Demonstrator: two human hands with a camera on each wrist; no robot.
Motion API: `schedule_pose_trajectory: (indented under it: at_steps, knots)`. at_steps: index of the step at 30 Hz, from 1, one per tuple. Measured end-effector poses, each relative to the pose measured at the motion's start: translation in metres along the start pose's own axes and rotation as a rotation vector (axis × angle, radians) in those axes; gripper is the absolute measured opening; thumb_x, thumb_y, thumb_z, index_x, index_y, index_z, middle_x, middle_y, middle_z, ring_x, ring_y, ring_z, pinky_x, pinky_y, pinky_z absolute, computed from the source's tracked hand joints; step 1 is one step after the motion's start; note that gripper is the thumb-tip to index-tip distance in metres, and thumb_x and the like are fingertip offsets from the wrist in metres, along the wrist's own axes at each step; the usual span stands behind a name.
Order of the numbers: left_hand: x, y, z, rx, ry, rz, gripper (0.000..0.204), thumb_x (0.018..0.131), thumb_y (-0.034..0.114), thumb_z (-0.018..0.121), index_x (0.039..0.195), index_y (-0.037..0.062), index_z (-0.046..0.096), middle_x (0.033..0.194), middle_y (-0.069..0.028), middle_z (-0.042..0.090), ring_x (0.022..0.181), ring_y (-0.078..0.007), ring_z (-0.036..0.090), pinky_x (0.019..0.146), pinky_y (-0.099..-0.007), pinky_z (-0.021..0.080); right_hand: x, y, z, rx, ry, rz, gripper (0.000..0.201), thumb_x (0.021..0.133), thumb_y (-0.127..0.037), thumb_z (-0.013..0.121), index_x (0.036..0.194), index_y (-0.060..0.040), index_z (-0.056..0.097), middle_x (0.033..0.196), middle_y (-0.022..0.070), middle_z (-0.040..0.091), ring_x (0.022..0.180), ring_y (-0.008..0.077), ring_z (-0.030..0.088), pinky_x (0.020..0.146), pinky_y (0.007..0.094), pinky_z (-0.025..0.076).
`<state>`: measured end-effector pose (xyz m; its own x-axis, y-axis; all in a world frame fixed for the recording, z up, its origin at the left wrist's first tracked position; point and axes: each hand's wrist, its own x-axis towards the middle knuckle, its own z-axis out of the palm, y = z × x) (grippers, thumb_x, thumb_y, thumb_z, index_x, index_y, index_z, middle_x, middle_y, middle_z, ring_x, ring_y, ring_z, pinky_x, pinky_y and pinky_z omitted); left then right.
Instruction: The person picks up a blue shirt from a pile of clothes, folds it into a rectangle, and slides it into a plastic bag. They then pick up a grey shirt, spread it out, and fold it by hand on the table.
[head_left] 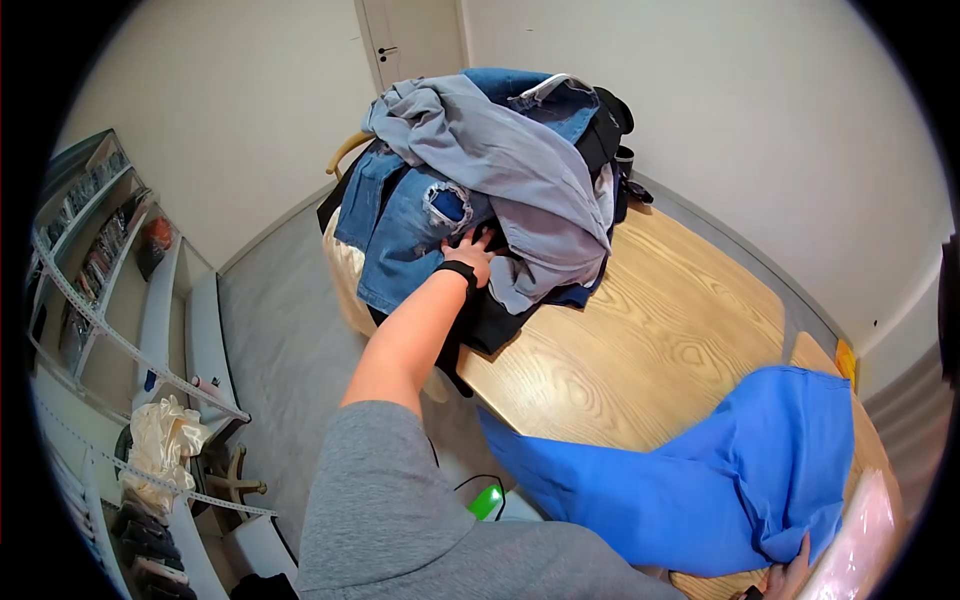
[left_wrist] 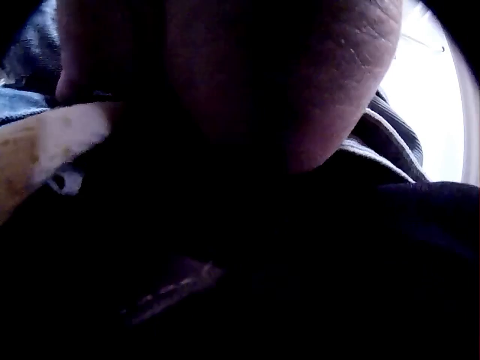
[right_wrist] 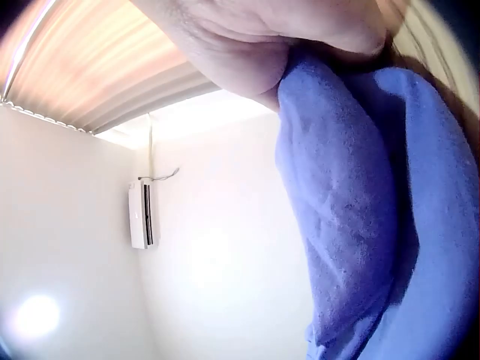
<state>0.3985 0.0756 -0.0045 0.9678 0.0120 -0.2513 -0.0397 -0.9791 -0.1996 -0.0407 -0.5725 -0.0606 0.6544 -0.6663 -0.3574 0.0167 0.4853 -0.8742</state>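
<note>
At the far end of the table, my left hand (head_left: 470, 258) lies with fingers spread on the heap of clothes, between ripped blue jeans (head_left: 400, 235) and a grey-blue garment (head_left: 500, 160). Dark cloth (left_wrist: 225, 240) fills most of the left wrist view below the palm. At the near right corner, my right hand (head_left: 790, 575) grips the edge of a bright blue garment (head_left: 690, 490). Its fabric hangs in folds out of that hand in the right wrist view. The garment stretches leftward past the table's near edge, and most of the right hand is hidden or out of frame.
Wood-grain table (head_left: 650, 300) shows between the heap and the blue garment. A shiny pink plastic package (head_left: 855, 540) lies beside the right hand. Metal shelving (head_left: 100, 270) with packed goods stands at the left. A cable and a green light (head_left: 485, 502) show below the table edge.
</note>
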Motion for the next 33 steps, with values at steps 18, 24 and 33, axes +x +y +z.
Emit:
schedule_pose_trajectory:
  at_steps: [18, 24, 33]
  knots:
    - [0.088, -0.016, 0.047, 0.197, 0.127, 0.001, 0.067, 0.076, 0.039, 0.06, 0.137, 0.0276, 0.035, 0.145, -0.0031, 0.031, 0.132, -0.0268, 0.03, 0.099, -0.0683, 0.02, -0.036, -0.005, -0.031, 0.111, 0.146, -0.109, 0.053, 0.087, -0.016, 0.058, 0.13, 0.0083, 0.036, 0.128, 0.0196, 0.047, 0.113, 0.0297, 0.051, 0.095, 0.0404, 0.045]
    - [0.028, 0.018, 0.038, 0.292, 0.163, 0.324, 0.047, 0.087, 0.032, 0.042, 0.131, 0.0164, 0.046, 0.136, -0.0203, 0.04, 0.131, -0.0425, 0.022, 0.105, -0.0551, 0.022, -0.017, 0.005, -0.052, 0.165, 0.067, -0.177, 0.057, 0.087, -0.015, 0.059, 0.134, 0.0024, 0.033, 0.132, 0.0162, 0.044, 0.115, 0.0288, 0.049, 0.097, 0.0417, 0.042]
    - [-0.279, 0.148, 0.044, -0.697, 0.023, 0.945, 0.073, 0.072, 0.011, 0.067, 0.136, 0.0005, 0.033, 0.139, -0.0229, 0.034, 0.128, -0.0371, 0.033, 0.105, -0.0399, 0.027, -0.058, -0.076, -0.11, -1.757, 0.761, -0.272, 0.071, 0.075, -0.032, 0.068, 0.133, -0.0063, 0.036, 0.128, 0.0209, 0.046, 0.108, 0.032, 0.051, 0.083, 0.0465, 0.045]
